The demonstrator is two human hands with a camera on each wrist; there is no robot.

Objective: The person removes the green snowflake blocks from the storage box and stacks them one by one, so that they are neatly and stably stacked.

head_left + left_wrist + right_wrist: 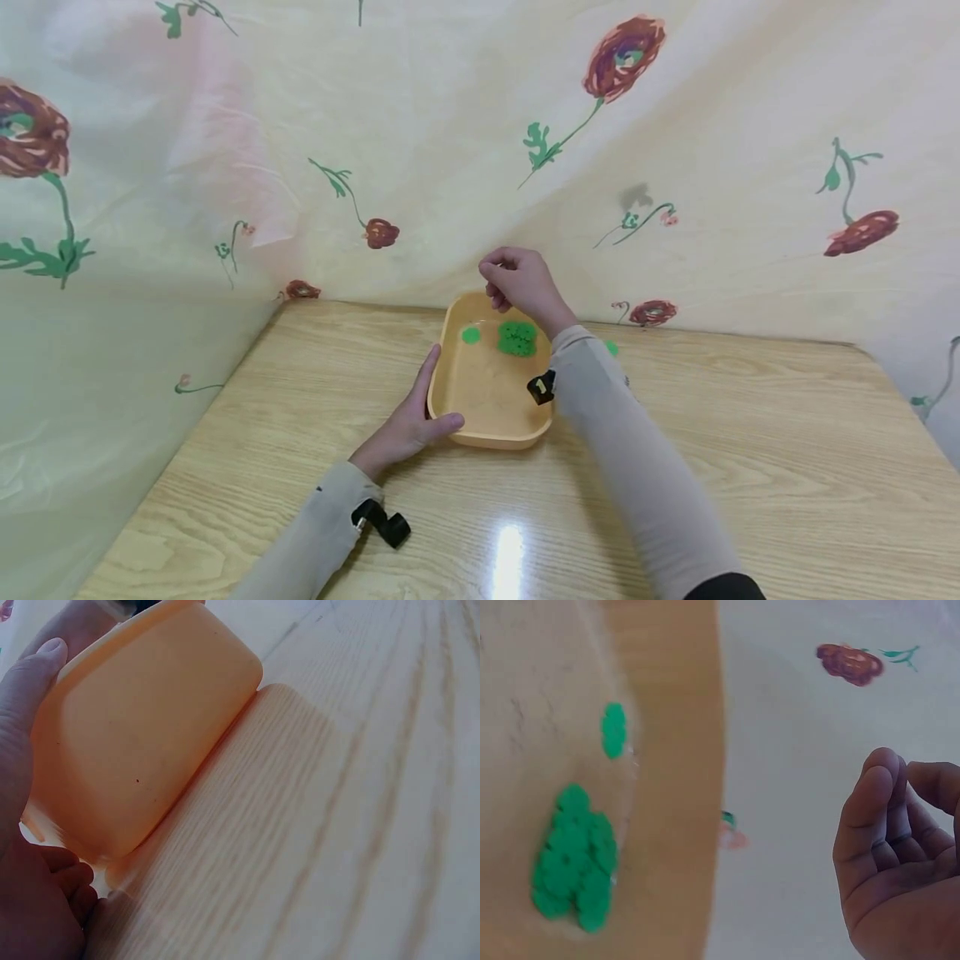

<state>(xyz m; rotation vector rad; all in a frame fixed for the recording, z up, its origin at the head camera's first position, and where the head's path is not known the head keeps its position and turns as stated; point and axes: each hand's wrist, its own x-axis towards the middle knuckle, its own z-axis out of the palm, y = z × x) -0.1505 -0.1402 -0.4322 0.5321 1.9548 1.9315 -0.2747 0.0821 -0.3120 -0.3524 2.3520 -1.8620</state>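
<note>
An orange plastic tray (487,400) stands on the wooden table. My left hand (408,425) grips its near left corner, thumb over the rim and fingers along the outer wall; the left wrist view shows the tray's outer side (150,727). Inside the tray lie a clump of green scalloped discs (517,338) and one separate green disc (470,335). Above the tray's far end, my right hand (521,283) is raised with curled fingers. In the right wrist view the thumb and fingertips of this hand (900,862) come close together, and nothing shows between them.
Another green disc (611,347) lies on the table right of the tray, partly behind the right forearm. A flower-printed cloth (450,150) hangs along the table's back edge. Wooden tabletop (765,433) extends to the right.
</note>
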